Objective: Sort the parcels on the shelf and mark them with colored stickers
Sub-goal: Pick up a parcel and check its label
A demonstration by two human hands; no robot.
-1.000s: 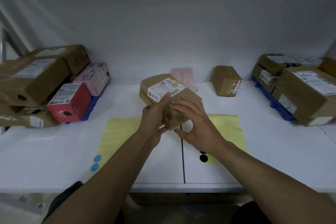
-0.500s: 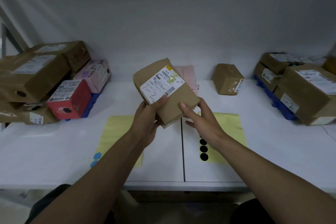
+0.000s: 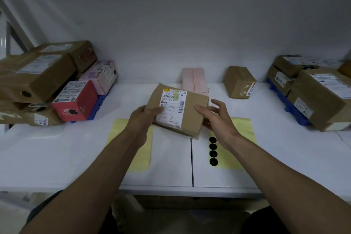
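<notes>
Room lies between left stack [image 3: 38, 78] and right stack [image 3: 321, 99]; pink box [image 3: 193, 80] stands behind.

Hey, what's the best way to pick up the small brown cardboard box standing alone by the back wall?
Come from above and clasp the small brown cardboard box across its two long side faces; it lies free on the white table, nothing touching either side.

A flat brown parcel [image 3: 190, 116], label [image 3: 172, 106] up and marked "1-2", is held tilted above the worktop [image 3: 76, 157]; four black stickers [image 3: 213, 151] line a yellow sheet [image 3: 241, 138] below.
</notes>
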